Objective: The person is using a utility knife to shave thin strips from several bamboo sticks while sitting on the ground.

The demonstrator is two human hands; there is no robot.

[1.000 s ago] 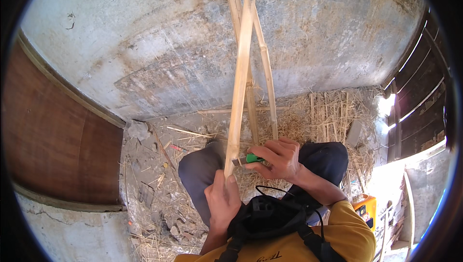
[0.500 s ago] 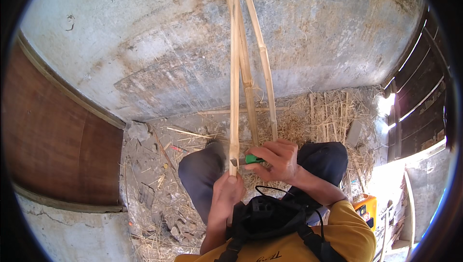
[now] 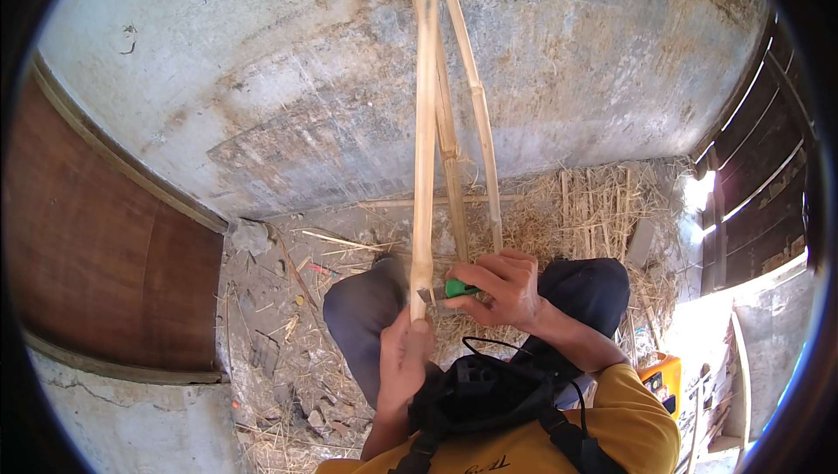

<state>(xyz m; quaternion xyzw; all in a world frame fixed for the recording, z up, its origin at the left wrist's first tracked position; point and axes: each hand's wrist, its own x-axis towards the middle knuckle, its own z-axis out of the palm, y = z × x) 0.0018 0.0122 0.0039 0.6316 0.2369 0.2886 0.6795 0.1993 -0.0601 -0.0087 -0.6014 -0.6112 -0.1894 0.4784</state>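
A long pale bamboo strip (image 3: 424,142) stands upright before me, its lower end gripped by my left hand (image 3: 404,356). My right hand (image 3: 504,289) is closed round the green handle of a knife (image 3: 459,289). The knife's short blade rests against the strip just above my left thumb, below a node. Behind it, a second bamboo pole (image 3: 450,160) and a thinner bamboo strip (image 3: 478,112) lean toward the wall.
A stained plaster wall (image 3: 288,81) rises in front. Straw and shavings (image 3: 532,212) litter the floor between and around my knees. A brown wooden panel (image 3: 113,256) stands at left; an orange container (image 3: 665,378) sits at right. Dark slats (image 3: 759,186) let in light.
My left hand has shifted slightly left and down with the bamboo strip, whose shaft now looks wider and turned. The knife and right hand have barely moved.
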